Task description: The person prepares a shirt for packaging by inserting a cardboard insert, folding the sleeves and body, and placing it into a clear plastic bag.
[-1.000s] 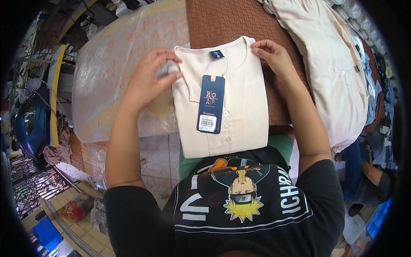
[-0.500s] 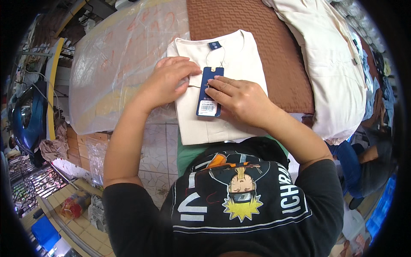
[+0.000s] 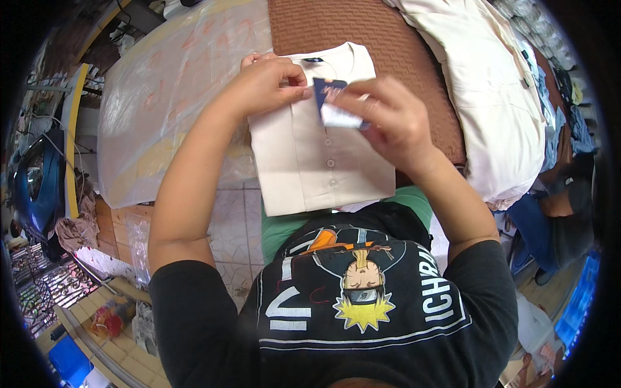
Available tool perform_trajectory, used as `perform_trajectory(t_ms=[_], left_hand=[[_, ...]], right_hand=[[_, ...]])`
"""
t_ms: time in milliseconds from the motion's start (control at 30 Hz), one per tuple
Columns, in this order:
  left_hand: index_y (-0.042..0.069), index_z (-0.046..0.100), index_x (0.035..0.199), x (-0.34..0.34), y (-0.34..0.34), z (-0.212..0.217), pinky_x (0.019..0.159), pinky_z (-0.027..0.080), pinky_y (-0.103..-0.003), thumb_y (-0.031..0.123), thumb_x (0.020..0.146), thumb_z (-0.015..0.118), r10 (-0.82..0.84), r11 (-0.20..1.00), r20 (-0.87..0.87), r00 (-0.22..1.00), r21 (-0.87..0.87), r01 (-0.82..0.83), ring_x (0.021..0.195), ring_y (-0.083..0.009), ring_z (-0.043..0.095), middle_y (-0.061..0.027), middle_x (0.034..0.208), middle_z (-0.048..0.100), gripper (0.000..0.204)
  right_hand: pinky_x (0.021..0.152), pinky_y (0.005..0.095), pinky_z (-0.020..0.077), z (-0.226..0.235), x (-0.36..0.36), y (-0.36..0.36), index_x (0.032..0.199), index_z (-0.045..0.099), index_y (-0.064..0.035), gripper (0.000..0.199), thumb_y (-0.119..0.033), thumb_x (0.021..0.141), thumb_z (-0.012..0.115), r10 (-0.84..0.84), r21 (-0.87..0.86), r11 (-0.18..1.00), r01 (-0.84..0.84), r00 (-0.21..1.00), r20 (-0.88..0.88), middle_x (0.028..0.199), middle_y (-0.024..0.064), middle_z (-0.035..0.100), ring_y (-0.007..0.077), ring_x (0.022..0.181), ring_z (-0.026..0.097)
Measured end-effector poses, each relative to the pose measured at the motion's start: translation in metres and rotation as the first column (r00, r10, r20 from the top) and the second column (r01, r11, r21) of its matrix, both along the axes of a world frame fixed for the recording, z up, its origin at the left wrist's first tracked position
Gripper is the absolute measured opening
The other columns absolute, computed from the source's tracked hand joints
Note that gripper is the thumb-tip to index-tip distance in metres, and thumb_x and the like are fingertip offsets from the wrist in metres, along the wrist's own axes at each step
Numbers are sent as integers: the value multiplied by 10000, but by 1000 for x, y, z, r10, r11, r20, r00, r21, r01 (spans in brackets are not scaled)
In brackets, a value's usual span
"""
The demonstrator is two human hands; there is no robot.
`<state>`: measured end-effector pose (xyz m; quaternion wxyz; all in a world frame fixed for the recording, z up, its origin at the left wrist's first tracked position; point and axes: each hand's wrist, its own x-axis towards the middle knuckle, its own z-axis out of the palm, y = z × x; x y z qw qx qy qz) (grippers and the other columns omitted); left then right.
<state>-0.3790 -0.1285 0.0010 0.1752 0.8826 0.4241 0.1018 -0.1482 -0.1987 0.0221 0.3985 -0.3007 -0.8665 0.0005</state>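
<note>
So the folded cream shirt (image 3: 320, 155) lay flat right under both hands, buttons facing up, its collar end pointing away from the person. The left hand (image 3: 268, 84) was pressed down on the shirt near the collar, fingers curled and pinched together at the edge of the tag (image 3: 333, 103), touching it. The right hand (image 3: 388, 123) sat just to the right of that, fingers closed around the same tag, a dark blue card with a white part showing, lifted a bit off the fabric. Couldn't really tell how tight either grip was, but both hands were definitely on the tag, not loose.

Under the shirt and past the fingertips was a brown textured mat (image 3: 362, 26). Off to the left of the left hand there was a big sheet of clear plastic (image 3: 168, 97) over a pale surface. To the right of the right hand, another cream garment (image 3: 491, 97) lay spread out, well apart from the folded one.
</note>
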Motion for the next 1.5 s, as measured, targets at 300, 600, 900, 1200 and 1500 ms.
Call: perform_trajectory(t_ms=[300, 600, 900, 1200, 1500], left_hand=[[139, 637, 1010, -65, 11, -30, 870, 424, -308, 201, 820, 656, 596, 803, 376, 710, -308, -511, 982, -185, 555, -41, 1041, 613, 200], [109, 577, 1113, -55, 4, -18, 772, 435, -257, 185, 830, 662, 702, 667, 398, 591, -657, -350, 907, -114, 542, -47, 1041, 601, 304], [93, 526, 1002, -57, 2, -15, 654, 421, -224, 205, 843, 658, 762, 541, 270, 589, -765, -349, 715, -93, 547, -37, 829, 626, 234], [93, 553, 1130, -54, 0, -20, 674, 437, -222, 142, 849, 637, 770, 542, 337, 542, -793, -277, 743, -84, 552, -27, 851, 624, 297], [11, 566, 1183, -55, 6, -18, 799, 452, -238, 125, 800, 686, 705, 627, 391, 592, -734, -262, 872, -121, 589, -61, 974, 637, 418]], right_hand=[[793, 340, 484, -15, 38, 28, 1002, 649, -54, 234, -165, 797, 667, -110, -427, 902, 59, 989, -95, 993, 120, 629, 264, 902, 608], [677, 312, 468, -63, 52, 105, 1009, 680, -64, 240, -162, 791, 662, -297, -677, 685, 268, 952, 76, 891, 100, 624, 182, 719, 570], [680, 291, 475, -61, 55, 108, 1063, 643, -55, 275, -174, 814, 649, -322, -858, 489, 155, 947, -13, 861, 56, 641, 137, 734, 583], [647, 193, 386, -43, 55, 103, 1092, 606, -95, 269, -175, 836, 629, -343, -980, 196, -33, 934, -100, 876, -38, 619, 46, 763, 542], [627, 200, 398, -45, 52, 114, 1120, 628, -51, 341, -132, 792, 671, -260, -976, 216, -28, 962, -85, 854, -17, 631, 60, 707, 517]])
